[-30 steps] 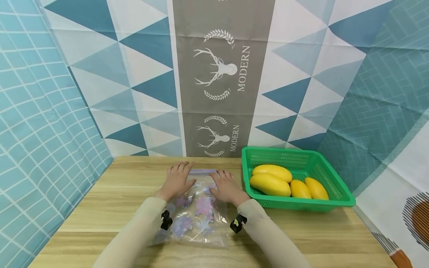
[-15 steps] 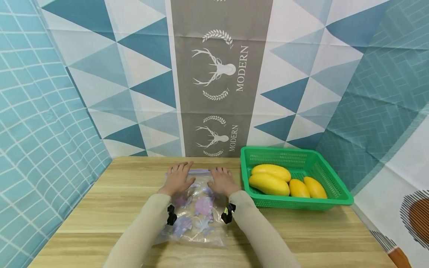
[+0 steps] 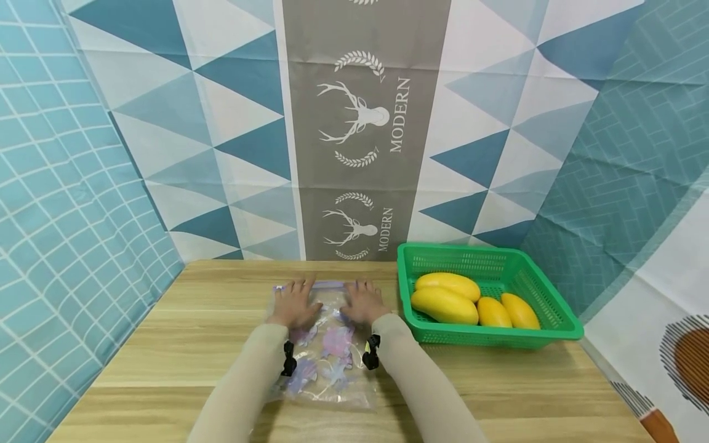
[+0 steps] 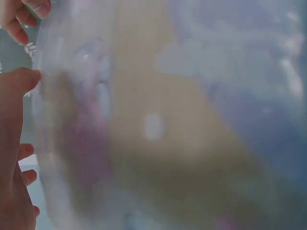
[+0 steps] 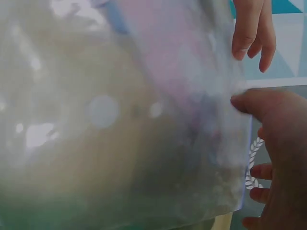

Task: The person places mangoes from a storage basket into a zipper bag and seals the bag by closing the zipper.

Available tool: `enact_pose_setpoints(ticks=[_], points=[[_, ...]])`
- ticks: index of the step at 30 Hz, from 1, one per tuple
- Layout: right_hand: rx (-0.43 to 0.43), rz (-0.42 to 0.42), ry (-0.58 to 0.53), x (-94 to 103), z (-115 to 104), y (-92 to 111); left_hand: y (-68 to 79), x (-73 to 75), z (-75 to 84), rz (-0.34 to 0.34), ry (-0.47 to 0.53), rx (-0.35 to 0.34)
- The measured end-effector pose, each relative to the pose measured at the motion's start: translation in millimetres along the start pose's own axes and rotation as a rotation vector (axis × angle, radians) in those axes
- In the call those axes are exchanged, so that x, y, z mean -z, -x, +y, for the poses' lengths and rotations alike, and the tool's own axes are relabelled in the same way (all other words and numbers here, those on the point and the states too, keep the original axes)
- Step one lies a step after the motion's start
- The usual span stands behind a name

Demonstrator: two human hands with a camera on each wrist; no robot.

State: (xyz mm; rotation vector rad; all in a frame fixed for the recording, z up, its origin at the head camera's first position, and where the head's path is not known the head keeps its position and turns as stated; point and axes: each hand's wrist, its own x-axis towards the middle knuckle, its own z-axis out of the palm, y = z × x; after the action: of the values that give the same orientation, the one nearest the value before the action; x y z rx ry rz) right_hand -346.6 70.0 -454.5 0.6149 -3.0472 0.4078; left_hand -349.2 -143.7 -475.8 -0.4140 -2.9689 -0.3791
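A clear zip bag with a pale purple strip along its far edge lies flat on the wooden table. Pink and lilac cut-out shapes show through the plastic. My left hand rests on the bag's far left part, palm down, fingers pointing away. Opposite it, my right hand lies on the far right part in the same way. Both thumbs point inward. In the left wrist view the plastic fills most of the frame, and the left thumb touches its edge. The right thumb meets the bag in the right wrist view.
To the right stands a green plastic basket holding several yellow fruits. The wooden table ends at a patterned cloth backdrop behind, with blue tile-print cloth on the left.
Both hands have slid slightly toward me over the bag, and the wrists have drawn in closer together. Bag and basket keep their places.
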Motion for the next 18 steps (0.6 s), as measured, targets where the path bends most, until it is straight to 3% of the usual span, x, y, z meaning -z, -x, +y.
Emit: enact_pose_setpoints(ticks=[8, 18], points=[[0.0, -0.039, 0.014, -13.3, 5, 0, 5.3, -12.6, -4.0, -0.023, 0.058, -0.017], [-0.031, -0.037, 0.064, -21.4, 8, -3, 8.2, -7.3, 0.4, -0.022, 0.014, -0.018]])
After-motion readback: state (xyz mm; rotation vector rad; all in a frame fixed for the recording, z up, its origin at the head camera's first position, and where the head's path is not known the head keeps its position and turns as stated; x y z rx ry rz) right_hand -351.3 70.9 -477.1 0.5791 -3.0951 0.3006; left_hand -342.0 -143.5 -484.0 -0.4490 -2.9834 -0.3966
